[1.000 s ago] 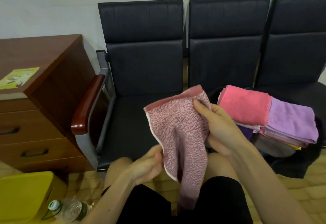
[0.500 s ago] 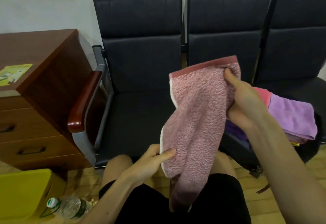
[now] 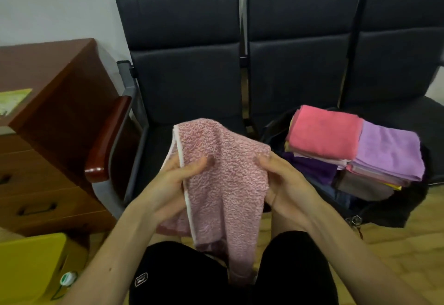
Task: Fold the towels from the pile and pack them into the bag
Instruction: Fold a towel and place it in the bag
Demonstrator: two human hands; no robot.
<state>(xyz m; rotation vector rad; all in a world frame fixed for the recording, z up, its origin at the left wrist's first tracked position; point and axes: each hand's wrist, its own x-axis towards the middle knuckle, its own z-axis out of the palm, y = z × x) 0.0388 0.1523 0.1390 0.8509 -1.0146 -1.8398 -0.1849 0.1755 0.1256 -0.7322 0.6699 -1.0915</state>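
A speckled pink towel (image 3: 223, 184) with a white edge hangs doubled over in front of my knees. My left hand (image 3: 173, 184) pinches its left edge, thumb on the front of the cloth. My right hand (image 3: 286, 184) grips its right side with the fingers behind the cloth. To the right, a black bag (image 3: 396, 206) stands open on the floor against the seats. Stacked in it are folded towels, a coral pink one (image 3: 324, 131) and a lilac one (image 3: 389, 151) on top, darker ones beneath.
A row of black seats (image 3: 187, 88) with a brown armrest (image 3: 105, 141) stands against the wall. A wooden drawer cabinet (image 3: 48, 136) is at the left. Below it are a yellow box (image 3: 26, 264) and a plastic bottle (image 3: 68, 278). My knees in black shorts (image 3: 182, 276) are at the bottom.
My right hand came down from its raised position and my left hand moved up, so both hands now hold the towel at the same height with its top folded over.
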